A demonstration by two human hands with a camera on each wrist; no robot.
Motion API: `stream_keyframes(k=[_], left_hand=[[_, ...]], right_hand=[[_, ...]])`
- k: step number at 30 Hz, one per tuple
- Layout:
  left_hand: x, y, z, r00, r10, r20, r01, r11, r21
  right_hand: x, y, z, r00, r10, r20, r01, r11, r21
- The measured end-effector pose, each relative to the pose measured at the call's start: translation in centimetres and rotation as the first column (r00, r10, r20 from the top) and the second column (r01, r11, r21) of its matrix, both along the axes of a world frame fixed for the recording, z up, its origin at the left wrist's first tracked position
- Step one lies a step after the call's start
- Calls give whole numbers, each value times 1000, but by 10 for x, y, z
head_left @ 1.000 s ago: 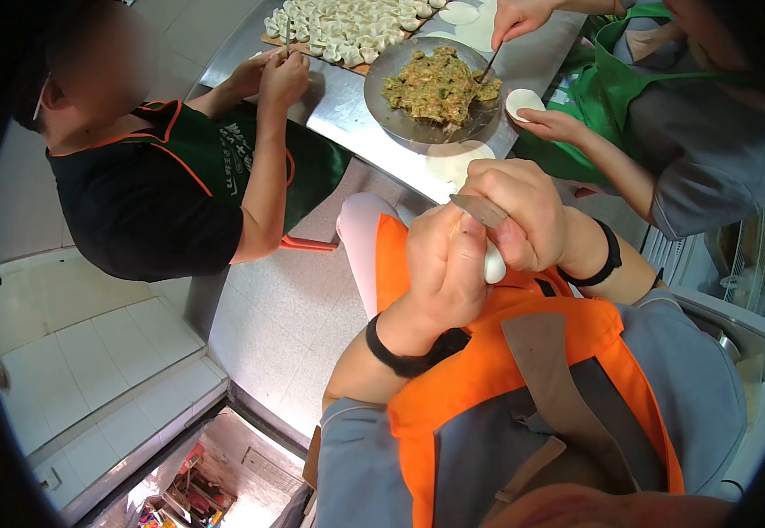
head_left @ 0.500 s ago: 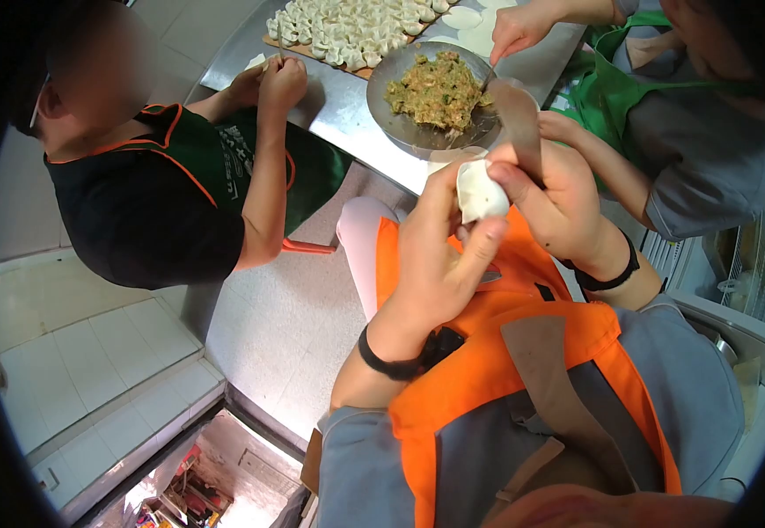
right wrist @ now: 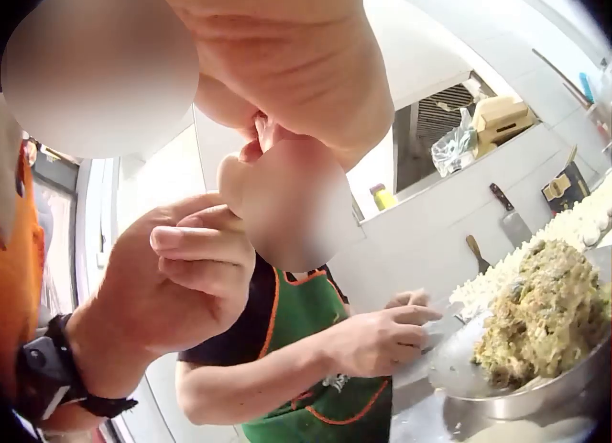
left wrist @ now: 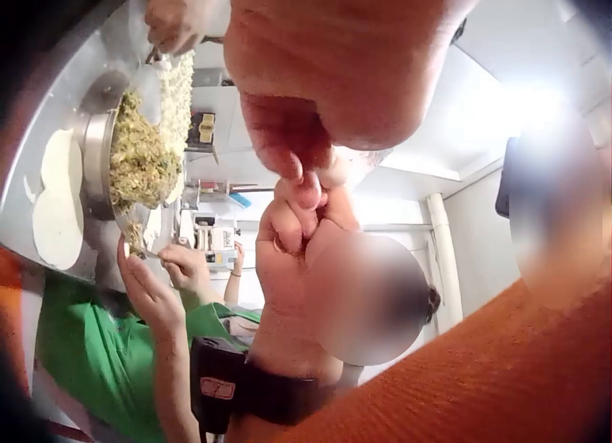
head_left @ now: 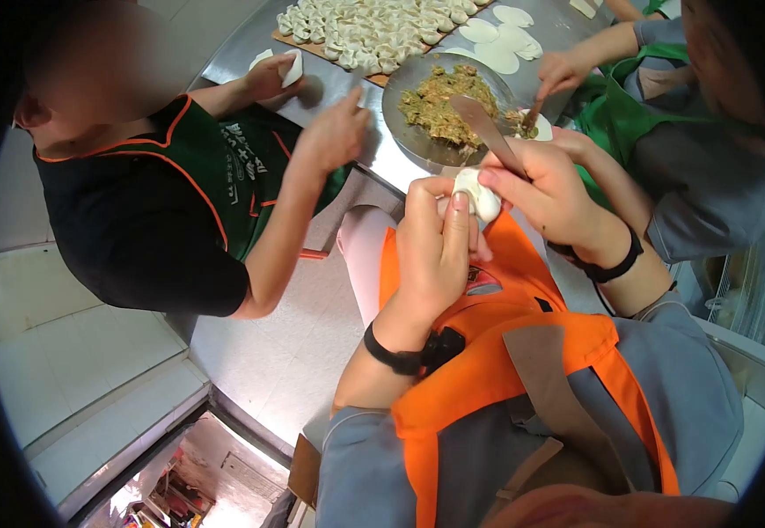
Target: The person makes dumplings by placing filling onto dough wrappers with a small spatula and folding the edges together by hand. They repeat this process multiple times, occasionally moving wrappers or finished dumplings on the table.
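A white folded dumpling [head_left: 479, 195] sits between my two hands in the head view. My left hand [head_left: 433, 242] pinches it from the left, thumb across its near side. With thumb and fingertips my right hand [head_left: 551, 189] touches its upper right, while the same hand grips a flat-bladed spatula [head_left: 490, 136] whose blade points up and left over the bowl's edge. In the left wrist view my left hand [left wrist: 335, 65] fills the top and my right hand [left wrist: 296, 237] meets it below. The dumpling is hidden in both wrist views.
A metal bowl [head_left: 410, 145] of chopped filling stands on the steel table [head_left: 246, 53]. Behind it, many dumplings [head_left: 356, 35] cover a wooden board; round wrappers [head_left: 501, 44] lie to the right. Two people in green aprons work at left and right, the right one spooning filling onto a wrapper.
My hands were clenched together round the dumpling, then parted to show it; now my left thumb lies over it. The spatula tilted left. The left person's right hand swung toward the bowl.
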State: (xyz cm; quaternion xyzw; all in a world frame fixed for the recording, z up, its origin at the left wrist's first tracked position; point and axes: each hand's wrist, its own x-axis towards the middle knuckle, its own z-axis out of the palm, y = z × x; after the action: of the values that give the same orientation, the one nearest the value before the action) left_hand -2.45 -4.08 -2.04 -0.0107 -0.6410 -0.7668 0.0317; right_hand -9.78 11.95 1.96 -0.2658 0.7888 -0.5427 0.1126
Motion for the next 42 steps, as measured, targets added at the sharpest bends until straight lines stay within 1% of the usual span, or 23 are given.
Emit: stream_keyframes(k=[2, 3, 4, 6, 8, 10, 11, 12, 14, 16, 19, 21, 22, 23, 24, 27, 30, 33, 36, 37, 40, 41, 42], left_hand=[[-10, -4, -1, 997, 17, 70, -33, 971, 235], [-14, -9, -7, 997, 19, 70, -36, 970, 240], [-19, -14, -17, 994, -8, 106, -11, 984, 177], [-27, -22, -37, 982, -56, 179, 48, 997, 52], [-29, -24, -55, 970, -49, 238, 75, 992, -98], [-32, -26, -78, 967, -43, 252, 113, 956, -271], [-35, -26, -96, 969, -7, 248, 91, 940, -330], [-39, -25, -110, 986, 57, 155, 17, 901, -433], [-44, -22, -128, 987, 155, -42, -149, 781, -606], [-51, -16, -130, 981, 179, 68, -107, 808, -579], [-60, -6, -131, 972, 154, 178, -23, 814, -581], [-64, 0, -130, 964, 123, 235, 46, 796, -604], [-65, 3, -132, 975, 151, 163, -1, 736, -677], [-64, 6, -138, 981, 171, 88, -50, 670, -741], [-65, 8, -142, 983, 184, 9, -104, 596, -797], [-67, 9, -133, 985, 166, 55, -61, 619, -783], [-72, 8, -130, 984, 146, 101, -25, 678, -735], [-71, 4, -124, 986, 160, 44, -89, 737, -670], [-70, 0, -120, 982, 143, -124, -189, 711, -677], [-70, -3, -118, 983, 114, -146, -183, 719, -670], [-74, -8, -126, 990, 92, -105, -138, 772, -620], [-74, -11, -126, 991, 90, -99, -132, 771, -623], [-73, -14, -124, 992, 89, -91, -126, 771, -624]], right_hand=[[-27, -7, -1, 999, 2, 38, -6, 996, 84], [-43, -11, -2, 999, -11, 45, 5, 991, 133], [-63, -15, -6, 1000, -8, 29, 6, 997, 77], [-106, -22, -16, 994, -90, -56, 98, 984, 150], [-155, -22, -20, 977, -36, -211, 99, 950, 295], [-213, -14, -47, 924, 43, -381, 94, 938, 334], [-232, -13, -49, 920, 43, -390, 116, 919, 376], [-249, -13, -49, 915, 44, -401, 139, 899, 415], [-270, -15, -50, 913, 39, -406, 175, 861, 477], [-281, -20, -51, 917, 30, -397, 199, 828, 524], [-285, -28, -62, 952, 6, -305, 147, 868, 475], [-287, -37, -69, 949, 57, -309, 107, 867, 487], [-288, -42, -71, 947, 80, -311, 88, 866, 493], [-292, -48, -71, 963, 101, -251, 37, 871, 491], [-294, -57, -70, 960, 105, -261, 48, 853, 520], [-302, -88, -64, 949, 149, -277, 49, 800, 599], [-325, -128, -74, 917, 153, -368, 67, 850, 522], [-348, -177, -82, 876, 166, -453, 79, 877, 475], [-372, -222, -104, 871, 164, -464, 94, 870, 485], [-375, -231, -108, 858, 182, -480, 101, 858, 504], [-389, -253, -139, 820, 213, -531, 192, 772, 606], [-387, -256, -145, 829, 224, -513, 225, 705, 672], [-389, -257, -150, 833, 230, -503, 214, 704, 677]])
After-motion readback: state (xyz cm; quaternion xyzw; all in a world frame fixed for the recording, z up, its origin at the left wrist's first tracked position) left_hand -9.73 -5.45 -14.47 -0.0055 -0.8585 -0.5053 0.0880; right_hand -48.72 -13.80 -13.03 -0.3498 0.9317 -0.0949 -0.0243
